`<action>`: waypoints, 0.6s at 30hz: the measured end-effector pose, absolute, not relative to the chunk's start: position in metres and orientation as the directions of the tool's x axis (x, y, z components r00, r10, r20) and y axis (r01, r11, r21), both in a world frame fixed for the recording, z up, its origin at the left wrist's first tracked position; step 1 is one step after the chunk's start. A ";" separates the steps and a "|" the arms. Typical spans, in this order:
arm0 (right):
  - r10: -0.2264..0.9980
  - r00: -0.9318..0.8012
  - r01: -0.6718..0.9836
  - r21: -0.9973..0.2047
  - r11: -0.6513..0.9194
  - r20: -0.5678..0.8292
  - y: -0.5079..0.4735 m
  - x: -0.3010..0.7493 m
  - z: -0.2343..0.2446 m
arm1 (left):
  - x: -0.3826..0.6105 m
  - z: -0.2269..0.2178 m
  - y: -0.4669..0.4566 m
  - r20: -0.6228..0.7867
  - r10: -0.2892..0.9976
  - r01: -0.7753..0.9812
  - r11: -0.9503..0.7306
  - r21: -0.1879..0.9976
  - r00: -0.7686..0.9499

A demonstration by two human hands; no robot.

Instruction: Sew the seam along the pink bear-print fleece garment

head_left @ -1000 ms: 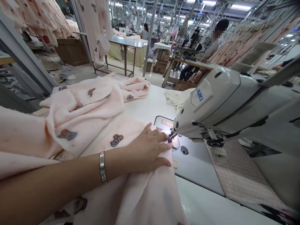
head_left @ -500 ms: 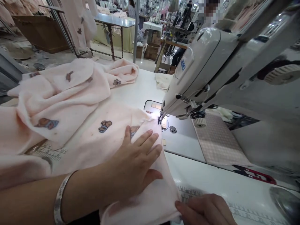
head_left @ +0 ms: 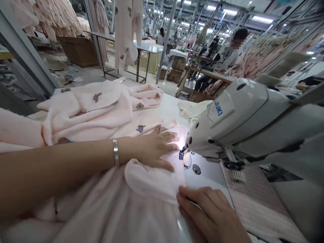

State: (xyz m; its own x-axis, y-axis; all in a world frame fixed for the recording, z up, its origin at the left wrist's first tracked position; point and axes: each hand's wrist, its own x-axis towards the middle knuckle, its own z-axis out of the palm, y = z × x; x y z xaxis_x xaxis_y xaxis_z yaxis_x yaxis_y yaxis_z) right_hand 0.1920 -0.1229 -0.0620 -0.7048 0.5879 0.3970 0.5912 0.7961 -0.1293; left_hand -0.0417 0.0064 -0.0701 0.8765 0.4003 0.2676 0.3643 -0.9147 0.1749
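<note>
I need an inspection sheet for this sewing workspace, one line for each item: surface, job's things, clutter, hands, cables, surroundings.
Surface: white sewing table, partly covered by cloth.
Job's things: pink fleece fabric with bear prints lies under the presser foot of the JUKI sewing machine.
Clutter: bunched pink garment at the far left; cream cloth piece behind the machine head.
Hands: left hand lies flat on the fabric beside the needle, with a silver bangle on its wrist; right hand presses the fabric edge near the plate.
Cables: nothing seen.
Surroundings: hanging pink garments, a seated person at another machine.
</note>
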 end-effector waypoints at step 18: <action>0.578 -0.656 0.679 0.044 0.733 0.486 -0.092 0.188 -0.063 | -0.032 -0.070 0.050 0.291 0.583 0.622 -0.780 -0.061 0.759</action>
State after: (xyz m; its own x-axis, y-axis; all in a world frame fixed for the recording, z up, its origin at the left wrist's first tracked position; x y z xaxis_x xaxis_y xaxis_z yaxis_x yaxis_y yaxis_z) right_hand 0.1877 -0.0917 -0.0634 -0.6557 0.5781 0.4857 0.6788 0.7330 0.0441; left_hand -0.0317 0.0496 -0.0705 0.7590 0.5827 0.2907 0.6225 -0.7802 -0.0614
